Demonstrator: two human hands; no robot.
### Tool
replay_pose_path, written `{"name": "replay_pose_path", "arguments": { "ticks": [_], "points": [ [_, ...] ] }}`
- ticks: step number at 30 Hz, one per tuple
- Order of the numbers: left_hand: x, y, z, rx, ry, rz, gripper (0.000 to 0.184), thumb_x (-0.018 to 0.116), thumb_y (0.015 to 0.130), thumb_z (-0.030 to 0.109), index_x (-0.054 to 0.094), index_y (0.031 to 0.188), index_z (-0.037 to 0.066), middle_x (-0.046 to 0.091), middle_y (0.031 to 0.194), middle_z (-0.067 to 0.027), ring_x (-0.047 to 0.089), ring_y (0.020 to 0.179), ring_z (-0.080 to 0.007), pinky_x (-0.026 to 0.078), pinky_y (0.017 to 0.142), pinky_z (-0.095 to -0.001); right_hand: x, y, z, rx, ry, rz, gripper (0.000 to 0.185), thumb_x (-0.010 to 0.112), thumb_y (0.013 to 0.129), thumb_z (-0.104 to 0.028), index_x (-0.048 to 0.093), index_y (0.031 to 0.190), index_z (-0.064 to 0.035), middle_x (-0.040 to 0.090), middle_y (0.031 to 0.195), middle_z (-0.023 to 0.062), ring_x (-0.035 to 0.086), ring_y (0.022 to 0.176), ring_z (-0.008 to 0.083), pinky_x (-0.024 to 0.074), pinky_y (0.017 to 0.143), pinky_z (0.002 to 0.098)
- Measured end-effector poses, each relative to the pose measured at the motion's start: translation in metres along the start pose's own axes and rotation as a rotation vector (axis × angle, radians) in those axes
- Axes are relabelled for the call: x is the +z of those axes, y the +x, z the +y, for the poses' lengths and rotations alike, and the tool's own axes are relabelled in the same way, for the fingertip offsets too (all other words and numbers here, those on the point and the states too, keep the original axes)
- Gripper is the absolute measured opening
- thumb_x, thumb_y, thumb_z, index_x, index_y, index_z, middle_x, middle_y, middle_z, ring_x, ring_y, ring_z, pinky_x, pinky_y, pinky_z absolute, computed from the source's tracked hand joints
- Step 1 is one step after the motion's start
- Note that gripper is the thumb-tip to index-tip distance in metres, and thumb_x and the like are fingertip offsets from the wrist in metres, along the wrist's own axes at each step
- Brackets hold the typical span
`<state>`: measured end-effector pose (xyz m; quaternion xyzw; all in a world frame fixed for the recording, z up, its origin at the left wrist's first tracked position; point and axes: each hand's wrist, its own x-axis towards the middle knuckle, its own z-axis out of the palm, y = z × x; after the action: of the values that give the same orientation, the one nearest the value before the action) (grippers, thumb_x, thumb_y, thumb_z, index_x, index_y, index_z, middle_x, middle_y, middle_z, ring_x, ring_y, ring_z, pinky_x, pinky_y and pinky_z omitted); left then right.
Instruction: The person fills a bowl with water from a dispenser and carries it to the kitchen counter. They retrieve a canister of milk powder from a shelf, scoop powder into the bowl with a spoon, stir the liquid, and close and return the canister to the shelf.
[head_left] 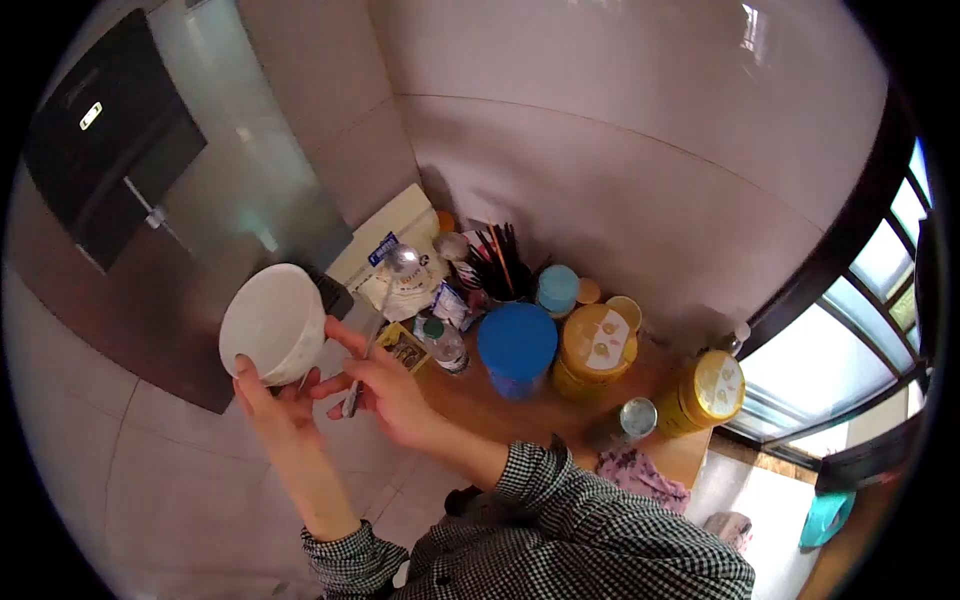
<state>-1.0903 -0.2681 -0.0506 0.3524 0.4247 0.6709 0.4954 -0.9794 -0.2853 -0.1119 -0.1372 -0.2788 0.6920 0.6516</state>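
Observation:
My left hand (278,405) grips a white bowl (270,325) by its lower rim, with the thumb at the edge and fingers underneath. The bowl is tilted, and its pale inside faces me. My right hand (390,395) is closed around the handle of a metal spoon (403,261). The spoon's round head points up and away, over a white and blue package (385,245) behind it. Both hands are close together, with the right fingertips near the bowl's right side.
A wooden table (480,410) holds a clear bottle with a green cap (446,347), a blue-lidded container (517,345), yellow-lidded tubs (598,345), a glass jar (637,418) and a patterned cloth (640,478). Dark sticks (502,262) stand near the tiled wall (620,190). A window (840,340) is at right.

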Motion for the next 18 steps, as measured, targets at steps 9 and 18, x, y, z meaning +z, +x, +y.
{"name": "replay_pose_path", "arguments": {
  "ticks": [9,18],
  "points": [
    [0.0019,-0.0024,0.0009,0.011,-0.013,-0.032,0.066,0.056,0.088,0.047,0.035,0.134,0.005,0.045,0.128,-0.0148,0.055,0.106,-0.0326,0.049,0.078,-0.0394,0.0043,-0.0016,0.0017,-0.017,0.029,0.027,0.055,0.04,0.092,-0.012,0.026,0.145,-0.008,0.038,0.143,0.006,0.064,0.095,0.0196,0.0544,0.067,0.0317],
    [-0.0037,0.0004,-0.0015,0.011,-0.048,-0.075,0.063,0.055,0.09,0.046,0.036,0.133,0.005,0.045,0.129,-0.0143,0.054,0.107,-0.0314,0.05,0.081,-0.0396,0.0079,-0.0027,0.0003,0.011,0.019,0.053,0.055,0.039,0.093,-0.013,0.026,0.146,-0.0092,0.043,0.137,0.0077,0.063,0.095,0.02,0.0535,0.068,0.033]
  ]
}}
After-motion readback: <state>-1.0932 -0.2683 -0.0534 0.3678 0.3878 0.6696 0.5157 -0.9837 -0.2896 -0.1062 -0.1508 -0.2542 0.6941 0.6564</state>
